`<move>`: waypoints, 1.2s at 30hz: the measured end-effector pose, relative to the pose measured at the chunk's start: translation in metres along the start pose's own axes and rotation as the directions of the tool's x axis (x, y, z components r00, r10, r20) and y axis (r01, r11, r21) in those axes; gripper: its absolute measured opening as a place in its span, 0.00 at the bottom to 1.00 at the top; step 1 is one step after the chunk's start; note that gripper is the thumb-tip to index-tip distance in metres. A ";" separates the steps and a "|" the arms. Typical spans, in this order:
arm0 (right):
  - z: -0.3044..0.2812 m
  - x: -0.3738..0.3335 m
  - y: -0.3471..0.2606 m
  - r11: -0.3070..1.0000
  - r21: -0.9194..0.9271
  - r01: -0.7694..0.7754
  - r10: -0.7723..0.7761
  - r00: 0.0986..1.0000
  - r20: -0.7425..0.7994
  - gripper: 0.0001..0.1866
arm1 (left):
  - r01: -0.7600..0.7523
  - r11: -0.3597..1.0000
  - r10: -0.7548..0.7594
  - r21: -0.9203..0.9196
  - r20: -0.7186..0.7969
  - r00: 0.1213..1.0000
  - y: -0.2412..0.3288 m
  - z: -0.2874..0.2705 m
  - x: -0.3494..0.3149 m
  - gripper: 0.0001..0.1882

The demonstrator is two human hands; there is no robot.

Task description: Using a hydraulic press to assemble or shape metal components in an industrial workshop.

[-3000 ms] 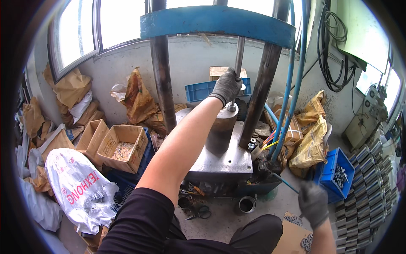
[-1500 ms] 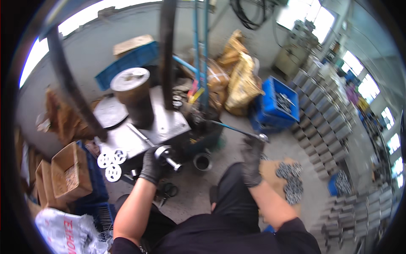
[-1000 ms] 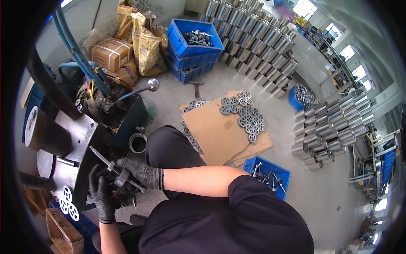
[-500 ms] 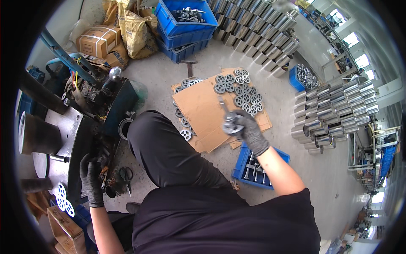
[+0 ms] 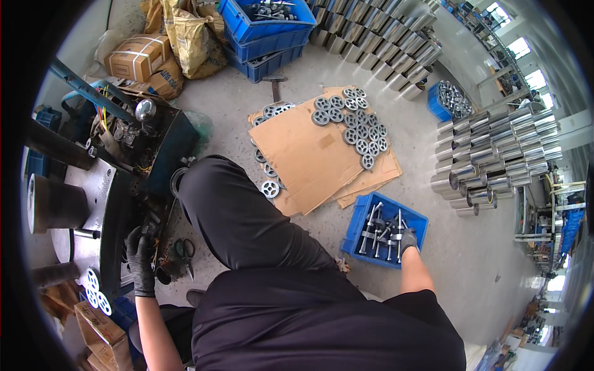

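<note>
My right hand (image 5: 409,240), in a dark grey glove, reaches into a blue bin (image 5: 348,238) on the floor. Its fingers close at a metal shaft (image 5: 400,219) near the bin's right side; the fingertips are partly hidden. Several similar shafts with crosspieces lie in the same bin. My left hand (image 5: 141,263), also gloved, is beside the dark edge of the machine (image 5: 102,204). Its fingers are apart and slightly bent, with nothing seen in them. Several grey spoked handwheels (image 5: 362,133) lie on flat cardboard (image 5: 297,157) in front of me.
Scissors (image 5: 185,252) lie near my left foot and a hammer (image 5: 276,89) beyond the cardboard. Stacked blue bins (image 5: 266,46) stand at the back beside sacks (image 5: 192,46) and a carton (image 5: 139,57). Shiny metal cylinders (image 5: 495,157) are piled at the right and back.
My right hand has moved from over the cardboard, where it held a metal shaft with a round part, down into the blue bin. The left hand stays by the machine.
</note>
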State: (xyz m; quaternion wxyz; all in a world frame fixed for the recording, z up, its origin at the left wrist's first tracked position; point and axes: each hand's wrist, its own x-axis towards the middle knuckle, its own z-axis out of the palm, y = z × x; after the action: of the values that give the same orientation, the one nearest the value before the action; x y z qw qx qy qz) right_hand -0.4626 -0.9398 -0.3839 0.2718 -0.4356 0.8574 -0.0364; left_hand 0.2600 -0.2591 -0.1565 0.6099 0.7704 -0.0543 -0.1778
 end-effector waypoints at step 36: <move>0.105 -0.869 -0.427 -0.716 0.697 0.045 0.002 -0.998 0.067 0.13 | 0.025 0.977 -0.212 -0.211 -0.962 0.173 -0.160 -0.154 -0.357 0.11</move>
State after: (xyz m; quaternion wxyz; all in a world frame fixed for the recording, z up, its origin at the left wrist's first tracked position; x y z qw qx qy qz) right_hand 0.3107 -0.5193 0.0322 0.2790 -0.8208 -0.4947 -0.0609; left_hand -0.0413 0.0301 -0.2057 0.5422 0.6603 0.4207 0.3050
